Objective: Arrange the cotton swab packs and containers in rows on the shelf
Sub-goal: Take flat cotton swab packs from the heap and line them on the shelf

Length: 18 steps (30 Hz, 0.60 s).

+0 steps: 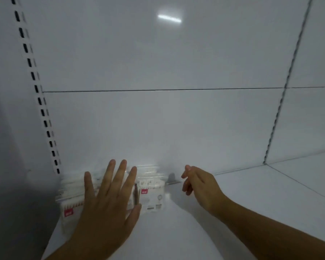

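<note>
Clear cotton swab packs with pink labels lie in the back left corner of the white shelf (233,203). One pack (70,203) lies at the left, another pack (152,194) at the right. My left hand (109,203) lies flat with straight, spread fingers over the packs and hides the middle of them. My right hand (199,184) hovers just right of the packs, fingers loosely curled and holding nothing. The picture is blurred, so I cannot count the packs.
A white back wall rises behind the shelf. A slotted upright (36,87) runs down the left side to the corner. A second upright (281,102) stands at the right, with more shelf surface beyond it.
</note>
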Motion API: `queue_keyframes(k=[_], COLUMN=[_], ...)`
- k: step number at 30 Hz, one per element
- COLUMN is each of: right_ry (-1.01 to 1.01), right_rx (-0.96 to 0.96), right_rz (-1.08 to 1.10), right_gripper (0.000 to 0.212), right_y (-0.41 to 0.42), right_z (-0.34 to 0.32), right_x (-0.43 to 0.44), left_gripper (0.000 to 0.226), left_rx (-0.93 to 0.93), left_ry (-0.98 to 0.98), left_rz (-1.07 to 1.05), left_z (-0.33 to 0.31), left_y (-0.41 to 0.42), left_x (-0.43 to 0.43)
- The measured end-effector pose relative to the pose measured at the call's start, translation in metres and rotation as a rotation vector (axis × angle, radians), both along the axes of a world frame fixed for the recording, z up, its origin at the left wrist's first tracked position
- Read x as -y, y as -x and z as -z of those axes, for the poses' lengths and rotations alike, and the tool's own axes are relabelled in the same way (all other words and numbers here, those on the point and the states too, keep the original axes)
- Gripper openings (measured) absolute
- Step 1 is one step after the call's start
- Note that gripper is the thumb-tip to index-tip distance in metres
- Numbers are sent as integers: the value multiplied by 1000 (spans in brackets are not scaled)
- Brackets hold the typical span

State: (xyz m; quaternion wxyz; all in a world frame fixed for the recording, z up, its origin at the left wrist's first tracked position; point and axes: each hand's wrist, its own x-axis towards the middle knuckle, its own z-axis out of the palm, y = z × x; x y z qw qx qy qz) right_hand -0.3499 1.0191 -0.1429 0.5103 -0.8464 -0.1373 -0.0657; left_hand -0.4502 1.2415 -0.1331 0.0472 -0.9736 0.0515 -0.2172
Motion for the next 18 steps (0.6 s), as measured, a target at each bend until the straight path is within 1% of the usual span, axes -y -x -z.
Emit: queue_keyframes(k=[1, 3, 4, 5, 6, 7, 8, 10, 12, 15, 16, 18], right_ry=[159, 572, 810, 1026, 1180, 1262, 1288, 1244, 1238, 1326, 1332, 1282], right_rx=[52, 151, 213, 262, 283, 283, 264, 222, 196, 88, 44, -43], right_rz=[14, 52, 76, 105, 153, 220, 294, 431, 516, 564, 572, 586], right_gripper=[46, 45, 50, 55, 58, 58, 58, 57, 56, 54, 53, 54], right_y=[-3, -9, -11, -12, -10, -4, 3, 20, 38, 68, 75, 86], right_z=[-11, -31, -41, -53, -65, -79, -93, -115, -127, -124, -121, -116], right_x=[26, 90, 126, 163, 200, 238, 276, 346, 411, 500, 526, 573], left_gripper=[74, 68, 64, 63, 62, 60, 59, 59, 61, 63, 64, 65], left_rx=[-37, -137, -137, -204, -265, -298, -309, -335, -382, -470, -486, -507], left_ry=[-7, 47, 103, 151, 166, 130, 62, -53, -80, -85, -118, -167], left_rz=[57, 161, 210, 256, 287, 306, 324, 368, 449, 568, 585, 602], left_z=[-12, -43, -54, -65, -74, -83, -89, -91, -84, -71, -69, -73], left_y=[-1, -13, -26, -40, -54, -68, -81, -98, -114, -126, -129, -136], left_x=[13, 51, 76, 105, 138, 175, 213, 286, 353, 449, 480, 539])
